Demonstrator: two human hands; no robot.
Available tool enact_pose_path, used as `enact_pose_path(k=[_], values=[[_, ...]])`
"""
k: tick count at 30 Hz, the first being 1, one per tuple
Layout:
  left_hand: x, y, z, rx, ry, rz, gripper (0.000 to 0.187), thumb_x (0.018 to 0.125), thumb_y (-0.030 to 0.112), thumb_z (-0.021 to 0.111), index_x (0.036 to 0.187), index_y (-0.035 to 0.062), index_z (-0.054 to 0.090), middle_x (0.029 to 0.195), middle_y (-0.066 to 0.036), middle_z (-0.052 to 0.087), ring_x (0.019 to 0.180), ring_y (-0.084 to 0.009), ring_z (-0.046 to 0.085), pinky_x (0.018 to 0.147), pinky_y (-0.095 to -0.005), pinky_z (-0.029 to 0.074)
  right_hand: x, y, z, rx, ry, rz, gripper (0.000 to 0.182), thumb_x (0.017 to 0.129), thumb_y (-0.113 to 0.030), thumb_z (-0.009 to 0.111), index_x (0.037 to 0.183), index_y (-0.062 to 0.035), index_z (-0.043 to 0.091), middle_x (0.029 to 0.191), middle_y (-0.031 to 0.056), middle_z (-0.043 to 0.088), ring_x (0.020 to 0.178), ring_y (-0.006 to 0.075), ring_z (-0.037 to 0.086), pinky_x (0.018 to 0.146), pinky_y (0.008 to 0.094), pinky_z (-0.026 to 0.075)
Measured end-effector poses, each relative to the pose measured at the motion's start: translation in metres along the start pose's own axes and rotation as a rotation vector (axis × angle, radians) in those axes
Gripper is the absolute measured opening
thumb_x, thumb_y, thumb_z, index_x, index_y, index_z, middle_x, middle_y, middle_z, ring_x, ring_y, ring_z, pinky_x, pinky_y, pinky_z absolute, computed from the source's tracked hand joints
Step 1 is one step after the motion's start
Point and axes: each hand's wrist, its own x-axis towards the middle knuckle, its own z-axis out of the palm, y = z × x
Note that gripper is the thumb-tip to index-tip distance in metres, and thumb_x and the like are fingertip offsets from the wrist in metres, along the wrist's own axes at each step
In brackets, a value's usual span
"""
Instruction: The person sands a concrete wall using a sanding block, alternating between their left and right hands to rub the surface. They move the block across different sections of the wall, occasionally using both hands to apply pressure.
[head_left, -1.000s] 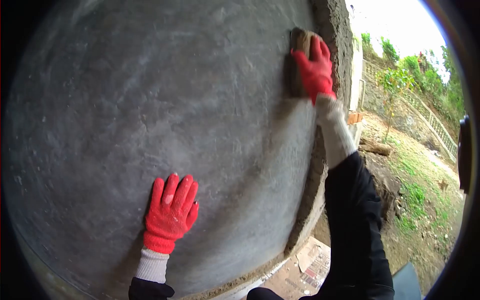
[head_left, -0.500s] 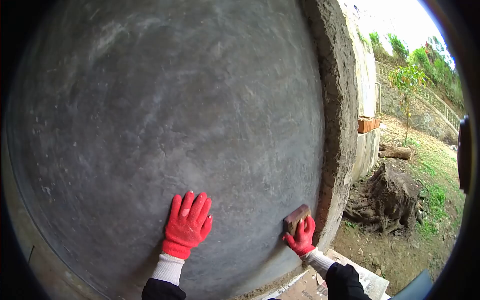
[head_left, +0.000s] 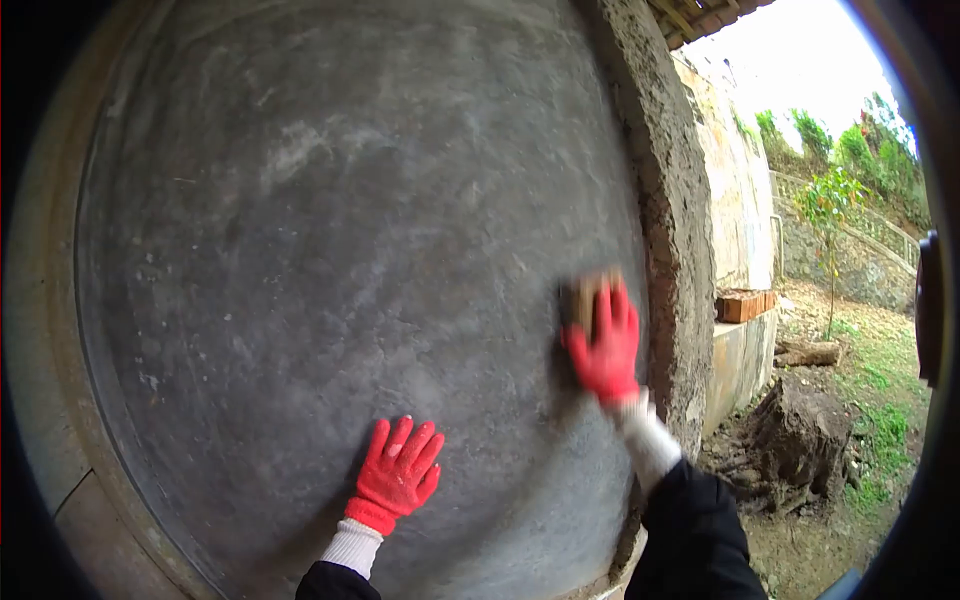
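A grey plastered wall [head_left: 330, 230] fills most of the view. My left hand [head_left: 397, 474], in a red glove, rests flat on the wall low down with its fingers spread. My right hand [head_left: 605, 345], also in a red glove, presses a small brown block [head_left: 576, 297] against the plaster close to the wall's rough right edge [head_left: 665, 240]. The block is blurred and partly hidden by my fingers.
Beyond the wall's edge stand a low concrete ledge [head_left: 738, 350] with red bricks [head_left: 742, 305] on it, a tree stump [head_left: 800, 440], a log [head_left: 810, 352], grass and a stone retaining wall [head_left: 850, 265] with a small tree.
My right hand has carried the block from high on the wall down to the bottom, then back up to mid height. My left hand stays flat on the wall.
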Motion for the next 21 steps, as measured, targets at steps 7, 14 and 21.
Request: enact_pose_path(k=[7,14,21], values=[[-0.013,-0.039,-0.01,0.057,-0.005,-0.184,0.054,0.082,0.034,0.062,0.127,0.0065,0.055,0.14,-0.014,0.045,0.132,-0.0403,0.036,0.109,-0.061,0.026,-0.219,0.011,-0.055,0.152,-0.37,-0.302,0.079,0.066,-0.046,0.076,0.124,0.0008,0.05,0.127,0.0291,0.046,0.118,0.0478,0.045,0.097,0.0625,0.036],[-0.017,-0.035,-0.005,0.044,-0.006,-0.213,0.052,0.083,0.034,0.06,0.127,0.0087,0.056,0.141,-0.013,0.045,0.131,-0.0389,0.038,0.109,-0.0611,0.026,0.058,0.031,0.021,0.054,0.041,-0.03,0.079,0.079,-0.042,0.065,0.141,-0.0003,0.04,0.142,0.0275,0.04,0.122,0.0463,0.044,0.102,0.0498,0.037],[-0.016,-0.035,-0.005,0.069,-0.057,-0.221,0.056,0.079,0.032,0.062,0.126,0.0028,0.053,0.14,-0.017,0.043,0.132,-0.0448,0.034,0.11,-0.0637,0.023,0.068,0.041,0.018,0.032,0.072,0.113,0.076,0.081,-0.044,0.064,0.141,-0.0037,0.041,0.145,0.0236,0.038,0.122,0.0449,0.045,0.102,0.0473,0.038]])
